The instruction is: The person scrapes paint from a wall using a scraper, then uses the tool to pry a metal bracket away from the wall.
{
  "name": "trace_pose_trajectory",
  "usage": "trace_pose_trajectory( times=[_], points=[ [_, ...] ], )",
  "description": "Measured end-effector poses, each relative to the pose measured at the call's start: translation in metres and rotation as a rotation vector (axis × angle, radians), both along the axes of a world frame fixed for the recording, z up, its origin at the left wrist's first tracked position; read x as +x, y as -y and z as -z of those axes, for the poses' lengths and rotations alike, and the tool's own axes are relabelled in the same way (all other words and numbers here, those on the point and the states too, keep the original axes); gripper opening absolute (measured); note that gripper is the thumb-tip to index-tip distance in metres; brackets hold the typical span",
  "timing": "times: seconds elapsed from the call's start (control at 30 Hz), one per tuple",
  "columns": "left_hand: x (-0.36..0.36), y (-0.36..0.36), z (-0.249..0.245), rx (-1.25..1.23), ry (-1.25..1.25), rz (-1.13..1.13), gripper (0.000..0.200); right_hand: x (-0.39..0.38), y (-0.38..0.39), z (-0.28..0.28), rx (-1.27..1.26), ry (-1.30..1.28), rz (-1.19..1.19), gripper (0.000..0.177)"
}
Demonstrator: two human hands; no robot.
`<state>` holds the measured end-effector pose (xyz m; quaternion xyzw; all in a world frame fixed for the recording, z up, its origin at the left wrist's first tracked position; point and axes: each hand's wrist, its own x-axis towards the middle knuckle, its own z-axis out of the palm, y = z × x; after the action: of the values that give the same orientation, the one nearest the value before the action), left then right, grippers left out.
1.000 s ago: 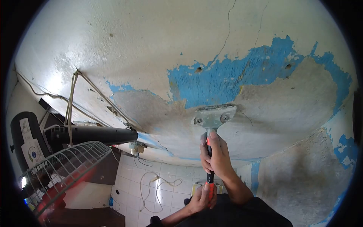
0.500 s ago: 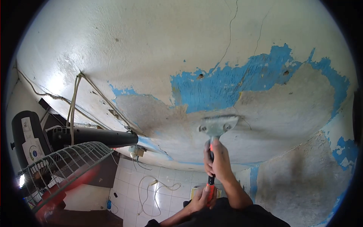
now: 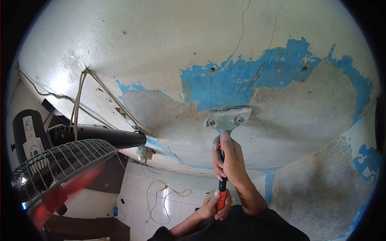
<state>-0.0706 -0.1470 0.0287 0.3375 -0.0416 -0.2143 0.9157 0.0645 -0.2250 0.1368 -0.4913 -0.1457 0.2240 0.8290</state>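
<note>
A long-handled scraper (image 3: 227, 120) has its wide metal blade against the wall (image 3: 161, 44), just under the lower edge of a blue paint patch (image 3: 225, 90). Near the blade, my right hand (image 3: 230, 160) is wrapped round the upper, black part of the handle. Lower down, my left hand (image 3: 216, 205) grips the red end of the same handle. Bare grey plaster (image 3: 297, 116) surrounds the blade on both sides and below it.
At the left stands a fan (image 3: 64, 160) with a wire cage and red blades, close to the wall. Cords (image 3: 79, 96) hang from the wall above a socket (image 3: 144, 154). A cable (image 3: 167, 197) lies coiled on the tiled floor (image 3: 183, 211).
The scraper blade has moved up the wall to the blue patch's lower edge. My right hand has risen with it, and my left hand has shifted slightly up and left. The view has tilted slightly.
</note>
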Motion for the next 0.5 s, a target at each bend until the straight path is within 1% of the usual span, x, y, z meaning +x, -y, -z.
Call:
trace_pose_trajectory(
  times=[0.07, 0.17, 0.2, 0.3, 0.37, 0.47, 0.5],
  points=[
    [0.0, 0.003, -0.002, 0.052, -0.009, -0.021, 0.052, 0.001, 0.001, 0.002, 0.017, -0.012, -0.017, 0.044],
    [-0.016, -0.005, 0.013, 0.018, -0.083, -0.023, 0.052, -0.008, -0.009, 0.034, -0.005, -0.06, -0.013, 0.043],
    [-0.014, -0.006, 0.012, 0.046, -0.064, -0.041, 0.052, -0.008, -0.011, 0.028, -0.01, -0.072, -0.001, 0.043],
    [-0.006, -0.013, 0.004, 0.148, -0.035, -0.066, 0.053, -0.002, -0.013, 0.015, 0.07, 0.003, -0.004, 0.043],
    [0.002, -0.013, 0.002, 0.212, -0.031, -0.068, 0.055, -0.003, -0.013, 0.012, 0.055, -0.01, 0.007, 0.043],
    [-0.01, -0.012, 0.014, 0.15, -0.078, -0.053, 0.055, -0.005, -0.014, 0.033, 0.023, -0.023, -0.009, 0.043],
    [-0.008, -0.015, 0.01, 0.177, -0.054, -0.055, 0.055, -0.004, -0.015, 0.031, 0.032, -0.009, 0.005, 0.043]
  ],
)
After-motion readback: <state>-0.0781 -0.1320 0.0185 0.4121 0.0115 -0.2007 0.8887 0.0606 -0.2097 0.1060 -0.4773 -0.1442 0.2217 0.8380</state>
